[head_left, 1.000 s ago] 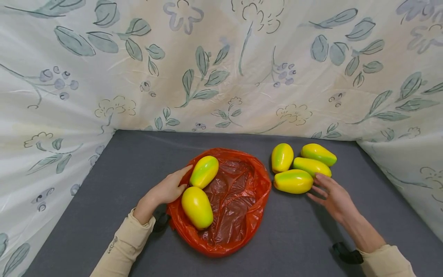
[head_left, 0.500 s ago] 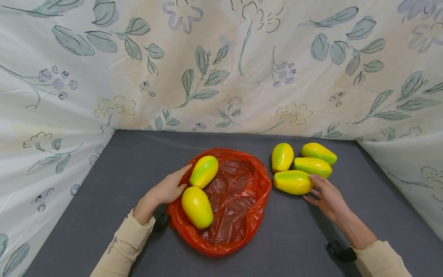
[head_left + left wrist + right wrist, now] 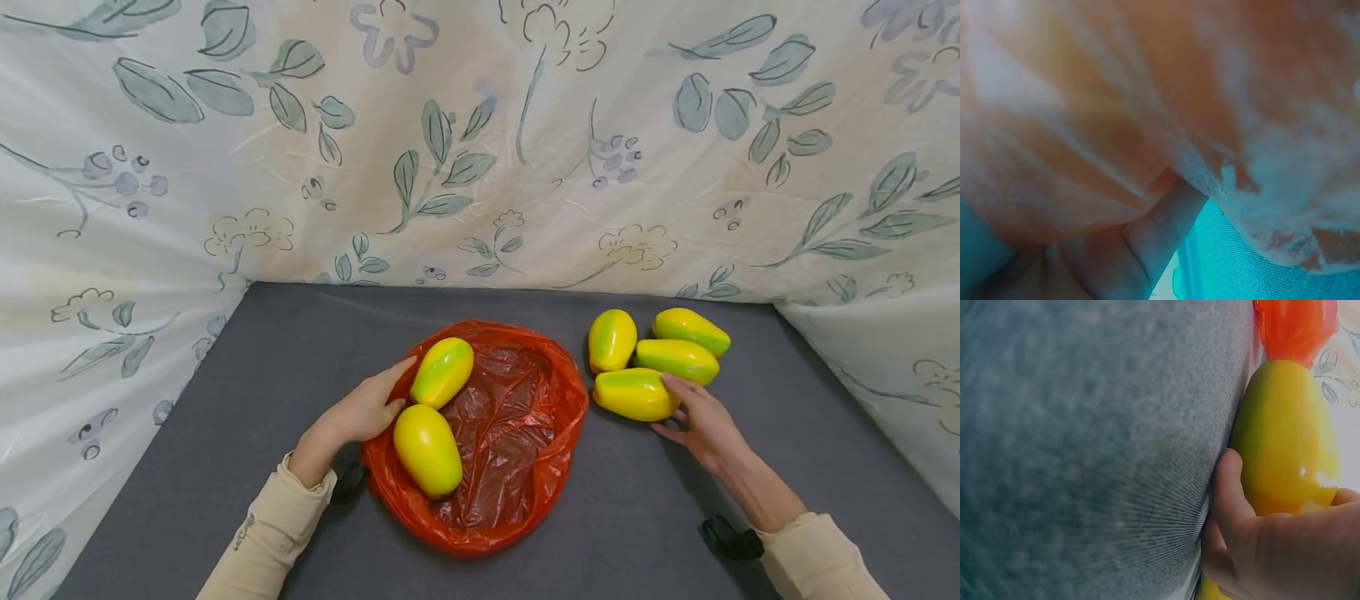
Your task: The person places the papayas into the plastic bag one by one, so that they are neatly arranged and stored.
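Note:
A red plastic bag (image 3: 501, 442) lies spread with its mouth upward on the dark cloth, holding two yellow-green papayas, a rear one (image 3: 442, 372) and a front one (image 3: 427, 451). My left hand (image 3: 360, 408) grips the bag's left rim; in the left wrist view a finger (image 3: 1169, 219) goes behind the blurred plastic. To the right of the bag, my right hand (image 3: 708, 425) holds the near end of a papaya (image 3: 634, 394) between thumb and fingers. In the right wrist view this papaya (image 3: 1288, 437) still lies on the cloth, pointing toward the bag.
Three more papayas lie close behind the held one: an upright-pointing one (image 3: 612, 341), a middle one (image 3: 677, 361) and a rear one (image 3: 691, 332). Patterned fabric (image 3: 465, 167) hangs around the back and sides of the dark cloth (image 3: 315, 333).
My right hand has moved left onto the nearest papaya and its thumb and fingers have closed around the end. My left hand and the bag have stayed put.

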Motion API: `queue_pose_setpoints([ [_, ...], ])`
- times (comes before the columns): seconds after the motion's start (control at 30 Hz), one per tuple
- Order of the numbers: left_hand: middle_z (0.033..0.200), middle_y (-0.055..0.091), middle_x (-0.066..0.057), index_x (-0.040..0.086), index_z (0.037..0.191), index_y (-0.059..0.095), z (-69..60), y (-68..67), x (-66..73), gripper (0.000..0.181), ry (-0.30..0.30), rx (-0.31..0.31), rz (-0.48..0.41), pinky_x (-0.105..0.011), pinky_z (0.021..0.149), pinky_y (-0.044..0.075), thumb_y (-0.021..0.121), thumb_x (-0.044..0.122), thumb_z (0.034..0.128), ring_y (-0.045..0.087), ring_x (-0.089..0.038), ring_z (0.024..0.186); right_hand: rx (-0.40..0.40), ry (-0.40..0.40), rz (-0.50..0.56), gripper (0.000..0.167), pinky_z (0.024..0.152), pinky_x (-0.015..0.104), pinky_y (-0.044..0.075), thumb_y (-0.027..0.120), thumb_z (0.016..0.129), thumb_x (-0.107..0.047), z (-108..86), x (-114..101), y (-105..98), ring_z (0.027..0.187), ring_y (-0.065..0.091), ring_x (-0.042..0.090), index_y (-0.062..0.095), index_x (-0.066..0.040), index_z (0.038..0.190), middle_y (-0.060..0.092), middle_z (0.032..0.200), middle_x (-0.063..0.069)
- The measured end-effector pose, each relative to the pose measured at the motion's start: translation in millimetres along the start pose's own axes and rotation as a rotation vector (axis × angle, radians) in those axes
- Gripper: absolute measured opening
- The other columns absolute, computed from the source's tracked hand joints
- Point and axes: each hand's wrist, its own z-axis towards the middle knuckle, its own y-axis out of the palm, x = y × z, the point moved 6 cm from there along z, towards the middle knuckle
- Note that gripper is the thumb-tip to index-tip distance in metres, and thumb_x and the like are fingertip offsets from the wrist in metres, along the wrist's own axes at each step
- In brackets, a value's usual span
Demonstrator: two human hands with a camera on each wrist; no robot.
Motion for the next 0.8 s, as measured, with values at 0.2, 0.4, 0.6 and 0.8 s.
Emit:
queue_pose_setpoints([
  [0.2,0.142,0.038,-0.028,-0.008,0.145,0.027,0.1,0.1,1.0,0.062,0.007,0.003,0.009,-0.055,0.103,0.032,0.055,-0.006,0.0902,0.040,-0.041,0.127,-0.025,-0.023,-0.036,0.092,0.102,0.053,0.035,0.049,0.092,-0.055,-0.2,0.0,1.7,0.130,0.024,0.032,0.004,-0.004,0.152,0.012,0.149,0.016],
  [0.4,0.143,0.037,-0.028,-0.008,0.145,0.027,-0.2,0.2,0.6,0.062,0.005,0.004,0.009,-0.055,0.103,0.031,0.054,-0.006,0.0904,0.038,-0.042,0.128,-0.037,-0.033,-0.062,0.092,0.101,0.054,0.035,0.048,0.091,-0.057,-0.9,-0.6,2.4,0.128,0.025,0.033,0.005,-0.002,0.152,0.012,0.148,0.019],
  [0.6,0.142,0.037,-0.028,-0.008,0.145,0.027,0.0,1.0,0.3,0.061,0.009,0.005,0.014,-0.055,0.103,0.031,0.054,-0.006,0.0907,0.038,-0.042,0.128,-0.024,-0.018,-0.095,0.091,0.100,0.054,0.036,0.042,0.092,-0.059,-0.9,1.6,0.3,0.116,0.034,0.028,0.008,0.002,0.151,0.022,0.138,0.016],
  [0.8,0.143,0.037,-0.028,-0.008,0.146,0.027,0.5,1.5,-0.3,0.061,0.004,0.004,0.021,-0.055,0.104,0.031,0.054,-0.005,0.0909,0.038,-0.042,0.129,-0.090,-0.005,-0.088,0.082,0.095,0.051,0.043,0.043,0.096,-0.052,-0.9,1.2,2.6,0.125,0.032,0.033,0.013,0.002,0.149,0.024,0.141,0.017],
])
